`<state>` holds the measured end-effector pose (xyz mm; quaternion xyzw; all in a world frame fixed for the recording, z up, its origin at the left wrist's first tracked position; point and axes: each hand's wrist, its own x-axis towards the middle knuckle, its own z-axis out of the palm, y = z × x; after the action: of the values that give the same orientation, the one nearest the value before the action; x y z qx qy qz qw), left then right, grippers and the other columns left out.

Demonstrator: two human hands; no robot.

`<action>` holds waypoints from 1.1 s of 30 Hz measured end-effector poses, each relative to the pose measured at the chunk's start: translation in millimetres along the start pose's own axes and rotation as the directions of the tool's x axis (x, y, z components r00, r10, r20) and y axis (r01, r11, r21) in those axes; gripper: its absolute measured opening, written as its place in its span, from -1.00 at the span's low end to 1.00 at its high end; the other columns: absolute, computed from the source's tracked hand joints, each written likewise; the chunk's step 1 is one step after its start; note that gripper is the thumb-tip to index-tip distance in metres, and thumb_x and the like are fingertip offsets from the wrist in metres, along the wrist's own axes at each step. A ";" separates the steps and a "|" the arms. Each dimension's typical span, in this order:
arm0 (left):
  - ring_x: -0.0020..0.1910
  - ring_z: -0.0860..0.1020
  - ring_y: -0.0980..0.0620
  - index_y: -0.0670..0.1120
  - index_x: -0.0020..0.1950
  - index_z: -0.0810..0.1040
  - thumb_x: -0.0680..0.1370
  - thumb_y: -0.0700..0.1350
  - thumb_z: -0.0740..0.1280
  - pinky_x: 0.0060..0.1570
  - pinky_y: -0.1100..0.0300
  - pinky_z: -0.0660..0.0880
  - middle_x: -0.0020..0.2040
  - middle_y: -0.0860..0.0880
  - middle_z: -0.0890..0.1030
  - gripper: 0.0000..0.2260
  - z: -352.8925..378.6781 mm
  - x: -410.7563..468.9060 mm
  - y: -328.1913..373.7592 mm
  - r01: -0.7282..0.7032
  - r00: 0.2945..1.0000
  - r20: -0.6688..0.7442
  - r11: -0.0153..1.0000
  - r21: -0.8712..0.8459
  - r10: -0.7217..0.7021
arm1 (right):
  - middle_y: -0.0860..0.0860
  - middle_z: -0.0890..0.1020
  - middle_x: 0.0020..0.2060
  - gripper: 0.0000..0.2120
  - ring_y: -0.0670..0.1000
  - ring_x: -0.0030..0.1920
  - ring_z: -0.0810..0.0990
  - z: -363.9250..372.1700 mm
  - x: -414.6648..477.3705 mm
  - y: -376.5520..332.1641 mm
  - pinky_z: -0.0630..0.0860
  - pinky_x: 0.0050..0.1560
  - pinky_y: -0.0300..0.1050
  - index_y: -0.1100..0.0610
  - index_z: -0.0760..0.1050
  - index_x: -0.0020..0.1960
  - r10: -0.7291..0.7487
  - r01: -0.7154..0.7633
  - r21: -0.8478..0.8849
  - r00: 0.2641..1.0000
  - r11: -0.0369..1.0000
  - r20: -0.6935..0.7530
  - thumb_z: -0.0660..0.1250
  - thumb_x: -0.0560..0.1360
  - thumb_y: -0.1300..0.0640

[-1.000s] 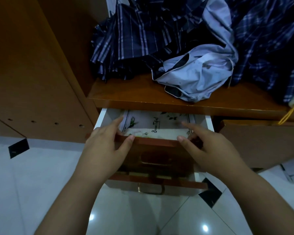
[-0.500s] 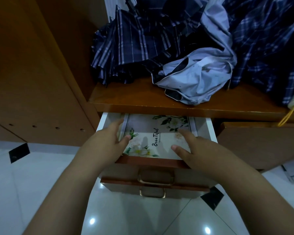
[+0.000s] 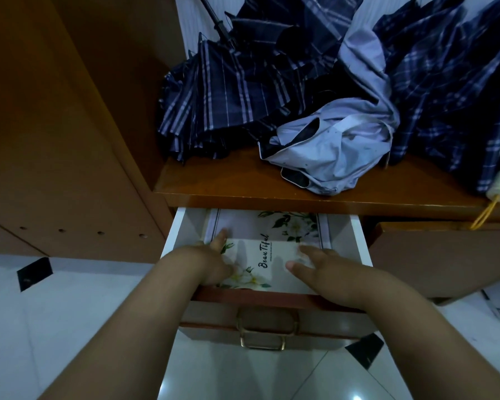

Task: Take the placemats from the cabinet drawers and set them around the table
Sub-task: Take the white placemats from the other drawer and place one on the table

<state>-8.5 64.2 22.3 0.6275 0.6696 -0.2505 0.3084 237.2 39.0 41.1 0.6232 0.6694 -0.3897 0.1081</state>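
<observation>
Here, in the pulled-out white-walled wooden drawer (image 3: 358, 241), both hands lie spread on the white floral placemats (image 3: 269, 264): left hand (image 3: 211, 267) at nine o'clock, right hand (image 3: 324, 269) at three. At twelve, a wooden shelf (image 3: 228, 183) overhangs, heaped with navy plaid cloth (image 3: 228, 90).

Left hand (image 3: 214, 262) and right hand (image 3: 324, 267) reach forward, fingers spread.

Both hands (image 3: 211, 267) on drawer's placemat (image 3: 264, 262)
</observation>
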 end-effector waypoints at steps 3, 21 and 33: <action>0.49 0.34 -0.23 0.18 0.60 -0.35 0.61 0.26 0.23 0.37 0.00 0.34 0.63 -0.21 0.12 -0.16 -1.7 -1.7 3.1 0.000 1.000 0.026 1.000 0.031 -0.001 | 0.01 0.14 0.57 -0.25 0.09 0.46 0.33 1.5 -3.2 4.7 0.28 0.46 0.03 -0.09 0.11 0.59 -0.021 0.027 0.062 0.996 0.998 -0.088 0.18 0.51 -0.38; 0.45 0.35 -0.24 0.12 0.65 -0.09 0.52 0.31 0.32 0.29 -0.01 0.38 0.58 -0.21 0.19 -0.14 5.1 -6.3 2.9 0.068 0.998 0.017 0.997 -0.032 -0.067 | -0.02 0.20 0.54 -0.44 0.01 0.46 0.31 5.5 -15.7 -0.5 0.27 0.38 -0.11 -0.03 0.24 0.52 -0.070 0.068 -0.065 0.997 0.996 -0.021 0.16 0.60 -0.25; 0.04 0.55 0.11 0.16 0.36 0.49 0.53 -0.13 0.48 -0.01 0.23 0.52 0.33 0.02 0.47 -0.56 9.6 -37.7 -10.0 -0.337 0.896 -0.444 0.624 -0.705 -0.017 | -0.09 0.26 0.52 -0.39 -0.06 0.46 0.31 6.2 -19.0 9.7 0.26 0.34 -0.18 -0.10 0.28 0.50 -0.096 0.117 0.139 0.984 0.983 -0.147 0.16 0.54 -0.35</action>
<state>-16.6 30.6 42.7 0.5328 0.7003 0.2235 0.4192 247.8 19.9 45.1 0.6186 0.6771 -0.3986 -0.0064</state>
